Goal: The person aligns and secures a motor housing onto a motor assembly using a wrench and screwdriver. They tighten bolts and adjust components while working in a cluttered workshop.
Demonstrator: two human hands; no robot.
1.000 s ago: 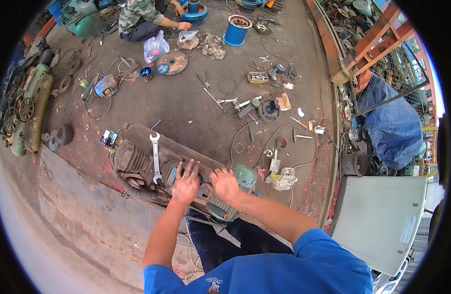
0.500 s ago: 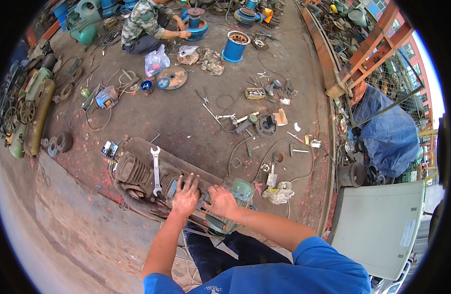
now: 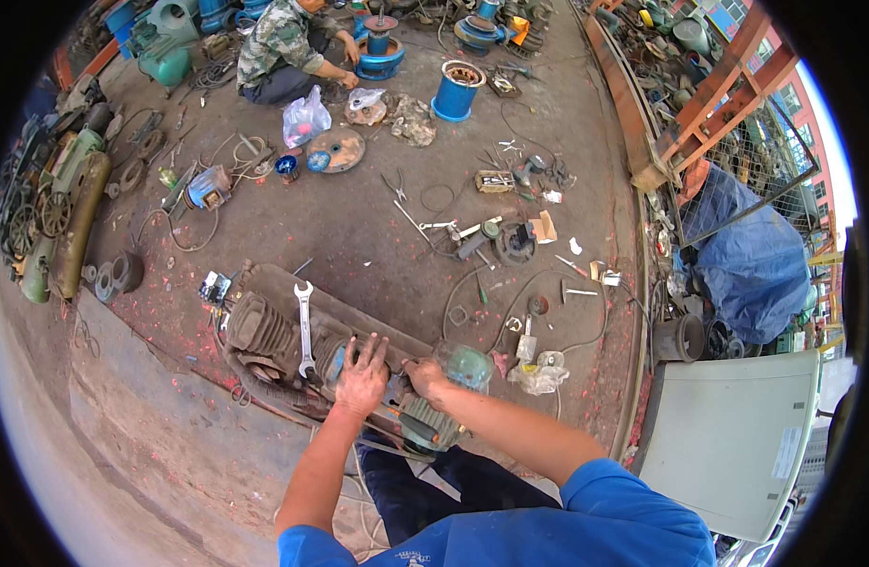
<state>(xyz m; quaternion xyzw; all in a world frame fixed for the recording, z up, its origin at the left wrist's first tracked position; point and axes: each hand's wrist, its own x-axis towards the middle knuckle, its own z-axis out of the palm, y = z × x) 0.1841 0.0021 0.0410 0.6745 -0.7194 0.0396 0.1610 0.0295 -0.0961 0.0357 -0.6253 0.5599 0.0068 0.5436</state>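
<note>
Before me stands a greasy machine with finned cylinders (image 3: 255,324), probably an air compressor, with a green motor (image 3: 465,366) at its right end. My left hand (image 3: 361,380) lies with fingers spread on the machine's blue-painted middle part. Just right of it, my right hand (image 3: 425,380) is closed beside the motor, its fingertips curled inward; anything inside them is hidden. A silver open-ended wrench (image 3: 305,331) lies across the machine, left of my left hand. Below my right hand, a dark-handled tool with an orange end (image 3: 418,427) rests on the machine.
Beyond the machine, pliers (image 3: 395,184), a grinder (image 3: 475,244), a hammer (image 3: 578,292) and cables lie on the dirty floor. A co-worker (image 3: 283,52) crouches far left by a blue motor part (image 3: 380,59). A blue motor housing (image 3: 458,92) stands nearby. At right are a white cabinet-like panel (image 3: 718,435) and blue tarpaulin (image 3: 751,260).
My right hand has drawn in slightly and its fingers are more curled. My left hand stays on the machine. The co-worker's hand has moved slightly down, away from the blue motor part.
</note>
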